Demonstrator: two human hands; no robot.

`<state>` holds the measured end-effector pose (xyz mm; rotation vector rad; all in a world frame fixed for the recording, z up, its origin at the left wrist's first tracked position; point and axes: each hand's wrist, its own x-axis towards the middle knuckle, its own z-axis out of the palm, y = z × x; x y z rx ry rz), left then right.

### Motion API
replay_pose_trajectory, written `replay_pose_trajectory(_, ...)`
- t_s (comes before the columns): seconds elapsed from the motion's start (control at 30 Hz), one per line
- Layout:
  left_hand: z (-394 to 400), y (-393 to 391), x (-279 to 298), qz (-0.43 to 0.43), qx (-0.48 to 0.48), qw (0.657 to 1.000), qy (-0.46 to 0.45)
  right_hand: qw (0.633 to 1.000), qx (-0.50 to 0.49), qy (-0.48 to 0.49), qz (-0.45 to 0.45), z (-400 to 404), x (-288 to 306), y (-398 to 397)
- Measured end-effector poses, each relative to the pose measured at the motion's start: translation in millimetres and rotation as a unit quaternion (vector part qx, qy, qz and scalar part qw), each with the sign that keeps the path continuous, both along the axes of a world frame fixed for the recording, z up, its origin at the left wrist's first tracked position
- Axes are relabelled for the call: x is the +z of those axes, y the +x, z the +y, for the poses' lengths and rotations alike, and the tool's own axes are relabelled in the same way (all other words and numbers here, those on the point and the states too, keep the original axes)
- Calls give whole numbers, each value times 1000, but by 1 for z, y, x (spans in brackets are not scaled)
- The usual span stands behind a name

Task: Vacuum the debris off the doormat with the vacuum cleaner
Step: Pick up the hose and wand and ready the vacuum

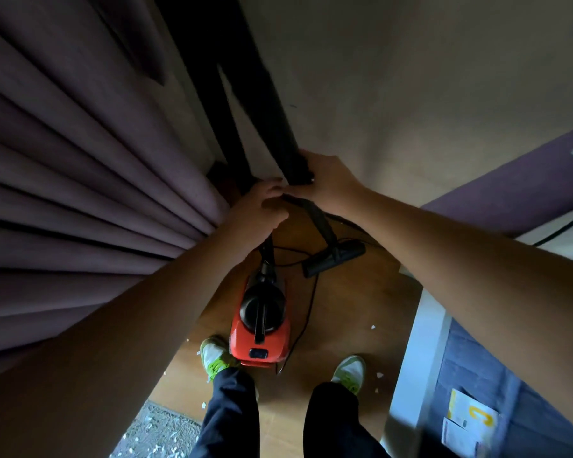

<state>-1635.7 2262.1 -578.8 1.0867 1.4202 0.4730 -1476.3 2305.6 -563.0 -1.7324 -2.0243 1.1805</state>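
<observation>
A red and black vacuum cleaner (pixel 260 328) stands on the wooden floor between my feet. Its black floor nozzle (pixel 334 257) lies on the floor just beyond it, on a short black tube. My right hand (pixel 325 180) grips the lower end of a long black wand tube (pixel 265 94) that leans up against the wall. My left hand (pixel 262 206) is closed around the black hose end just below it, touching the right hand. The grey doormat (pixel 156 431), littered with white scraps, shows at the bottom left behind my feet.
Purple curtains (pixel 80 176) hang at the left. A beige wall (pixel 411 77) is straight ahead. A black power cord (pixel 306 309) trails across the floor. A bed with a white frame (pixel 420 342) and blue cover is at the right, papers (pixel 470 421) on it. White scraps dot the floor.
</observation>
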Motion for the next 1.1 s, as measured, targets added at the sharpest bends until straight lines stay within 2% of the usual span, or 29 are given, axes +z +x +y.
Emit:
replay_pose_trajectory(0.1, 6, 13, 0, 58, -24, 998, 22, 999, 25, 13, -16, -10, -1, 0)
replay_pose_trajectory(0.27, 7, 41, -9, 120, -61, 991, -4, 998, 27, 45, -43, -17, -5, 6)
replay_pose_trajectory(0.37, 4, 53, -19, 126, -25, 992, -7, 996, 35, 71, -34, -25, -6, 4)
replay_pose_trajectory(0.53, -7, 66, -31, 108, 51, 993, -2, 998, 16, 58, 7, -41, -12, 18)
replay_pose_trajectory(0.63, -9, 74, -39, 84, 38, 996, 5, 996, -34, 53, 56, -59, -17, 40)
replay_pose_trajectory(0.7, -10, 72, -46, -7, 61, 998, 1, 997, -69, 31, 30, -78, -36, 69)
replay_pose_trajectory(0.77, -9, 72, -49, -57, 64, 996, 5, 988, -153, -9, -17, -102, -73, 118)
replay_pose_trajectory(0.83, -8, 74, -47, -65, 39, 997, 17, 958, -269, -70, -73, -127, -107, 173)
replay_pose_trajectory(0.93, -5, 82, -45, -82, 27, 996, 20, 889, -393, -176, -159, -155, -132, 241)
replay_pose_trajectory(1.0, -5, 87, -43, -89, 30, 995, 17, 861, -444, -209, -132, -162, -133, 267)
replay_pose_trajectory(1.1, -6, 94, -42, -116, 28, 993, 22, 867, -475, -152, 8, -158, -128, 284)
